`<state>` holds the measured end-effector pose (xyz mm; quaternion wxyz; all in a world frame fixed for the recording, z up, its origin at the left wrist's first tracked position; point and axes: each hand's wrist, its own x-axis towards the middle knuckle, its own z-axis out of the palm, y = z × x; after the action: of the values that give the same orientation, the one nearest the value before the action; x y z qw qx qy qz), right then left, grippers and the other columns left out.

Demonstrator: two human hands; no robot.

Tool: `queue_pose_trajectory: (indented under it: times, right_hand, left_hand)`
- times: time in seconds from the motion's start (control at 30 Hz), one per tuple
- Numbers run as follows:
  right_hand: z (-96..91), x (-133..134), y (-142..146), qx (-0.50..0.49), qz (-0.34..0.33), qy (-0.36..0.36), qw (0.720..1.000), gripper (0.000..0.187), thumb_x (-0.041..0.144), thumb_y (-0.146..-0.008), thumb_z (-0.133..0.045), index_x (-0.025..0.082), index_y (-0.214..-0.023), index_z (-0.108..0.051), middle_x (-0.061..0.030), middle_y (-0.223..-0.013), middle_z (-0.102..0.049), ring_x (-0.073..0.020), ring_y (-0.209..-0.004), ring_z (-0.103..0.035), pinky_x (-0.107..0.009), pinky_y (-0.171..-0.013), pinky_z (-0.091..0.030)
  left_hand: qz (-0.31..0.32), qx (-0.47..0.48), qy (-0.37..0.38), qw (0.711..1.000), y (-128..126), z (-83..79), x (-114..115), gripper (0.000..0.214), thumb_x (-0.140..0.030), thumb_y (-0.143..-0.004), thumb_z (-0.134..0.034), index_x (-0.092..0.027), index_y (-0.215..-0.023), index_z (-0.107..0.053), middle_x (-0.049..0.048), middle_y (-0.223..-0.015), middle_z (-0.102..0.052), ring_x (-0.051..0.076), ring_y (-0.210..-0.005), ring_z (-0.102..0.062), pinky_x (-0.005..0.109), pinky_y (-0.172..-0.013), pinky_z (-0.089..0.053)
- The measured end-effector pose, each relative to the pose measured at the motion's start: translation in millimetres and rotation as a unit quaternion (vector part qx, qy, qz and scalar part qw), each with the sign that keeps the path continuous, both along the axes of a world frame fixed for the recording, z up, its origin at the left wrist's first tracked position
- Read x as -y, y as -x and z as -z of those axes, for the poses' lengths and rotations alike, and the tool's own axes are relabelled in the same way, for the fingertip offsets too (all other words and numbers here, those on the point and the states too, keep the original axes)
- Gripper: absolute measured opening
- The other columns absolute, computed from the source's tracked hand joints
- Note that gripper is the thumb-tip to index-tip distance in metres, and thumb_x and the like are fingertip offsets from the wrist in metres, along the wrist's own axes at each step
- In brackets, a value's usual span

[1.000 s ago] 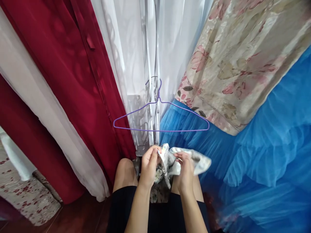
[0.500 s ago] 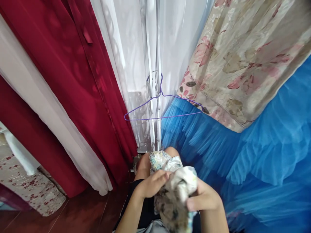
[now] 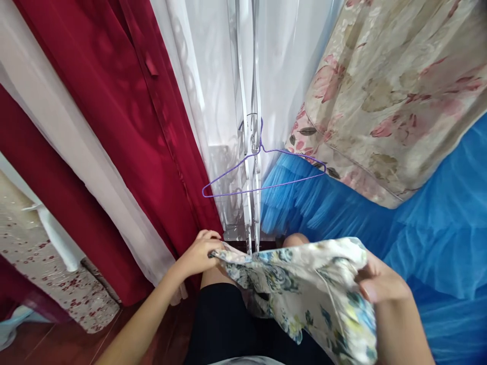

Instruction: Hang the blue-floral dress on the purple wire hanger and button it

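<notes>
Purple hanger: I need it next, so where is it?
The purple hanger hangs empty at centre of the head view, between red curtain and blue tulle.

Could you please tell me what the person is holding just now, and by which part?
Both hands hold a floral cloth spread between them: the left hand pinches its left edge, the right hand grips its right edge.

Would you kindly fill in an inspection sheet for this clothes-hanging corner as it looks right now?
Surface: dark wooden floor, low left.
Job's things: floral cloth spread between both hands; purple wire hanger hooked on the clear rack pole, bare.
Clutter: nothing seen.
Grippers: left hand pinches the cloth's left corner; right hand grips its right edge.
Cables: nothing seen.
Surroundings: red garment, white sheer fabric, flowered fabric, blue tulle.
</notes>
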<state>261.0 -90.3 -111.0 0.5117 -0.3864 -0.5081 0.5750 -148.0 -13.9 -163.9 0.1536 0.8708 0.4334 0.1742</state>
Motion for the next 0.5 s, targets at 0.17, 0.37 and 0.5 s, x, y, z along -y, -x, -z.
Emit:
queue_pose_trajectory:
  times: [0.17,0.37,0.5]
  right_hand:
    - [-37.5,-62,18,0.200,-0.156,-0.105,0.962,0.026,0.036,-0.081,-0.074,0.014,-0.096,-0.079,-0.0064,-0.078,-0.071,-0.0188,-0.065,-0.061,-0.029,-0.059,-0.048]
    - [-43.6,-141,28,0.341,0.072,-0.269,0.898,0.066,0.022,-0.082,-0.063,0.013,-0.147,-0.055,0.0011,-0.068,-0.066,-0.0148,-0.052,-0.049,-0.025,-0.052,-0.040]
    - [-35.0,-159,40,0.459,0.054,-0.308,0.831,0.052,0.014,-0.082,-0.056,0.008,-0.132,-0.068,-0.0132,-0.098,-0.078,-0.0259,-0.082,-0.070,-0.031,-0.075,-0.050]
  left_hand:
    - [-0.096,0.010,-0.107,0.990,54,-39.0,-42,0.023,-0.022,-0.078,-0.062,-0.027,-0.095,-0.078,0.0054,-0.117,-0.076,0.034,-0.129,-0.050,0.056,-0.116,-0.020]
    - [-0.117,0.180,-0.172,0.961,49,-95.0,-82,0.034,-0.036,-0.090,-0.054,-0.021,-0.113,-0.075,0.0113,-0.131,-0.070,0.028,-0.132,-0.053,0.049,-0.117,-0.033]
    - [-0.077,0.244,-0.176,0.950,-6,-123.6,-79,0.030,-0.032,-0.094,-0.051,-0.017,-0.112,-0.070,0.0134,-0.144,-0.061,0.025,-0.134,-0.055,0.043,-0.116,-0.037]
